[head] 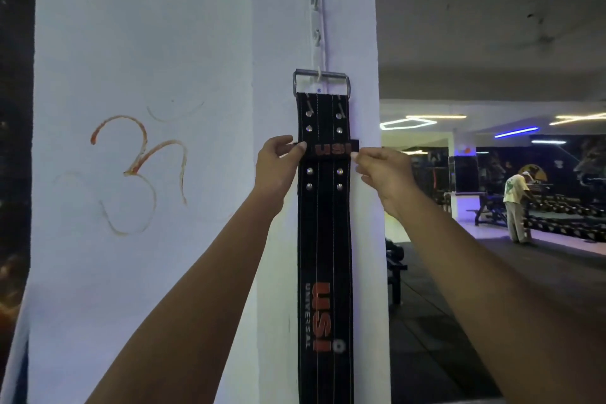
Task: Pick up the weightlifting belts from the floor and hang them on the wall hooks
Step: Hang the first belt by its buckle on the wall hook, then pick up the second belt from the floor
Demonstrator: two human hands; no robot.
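Note:
A black weightlifting belt point(324, 239) with orange USI lettering hangs straight down the white pillar. Its metal buckle point(321, 82) is caught on the lowest white hook point(318, 73) of a vertical hook strip point(316, 10). My left hand point(278, 167) pinches the left end of the belt's keeper loop point(331, 150). At the loop's right end, my right hand point(380, 174) pinches the belt's other edge. The belt's lower end runs out of view at the bottom.
The white pillar point(147, 43) bears an orange painted symbol point(137, 170) on its left face. To the right lies a dark gym floor with a bench point(395, 272) near the pillar. Farther off, a person point(518, 207) stands by dumbbell racks point(567, 210).

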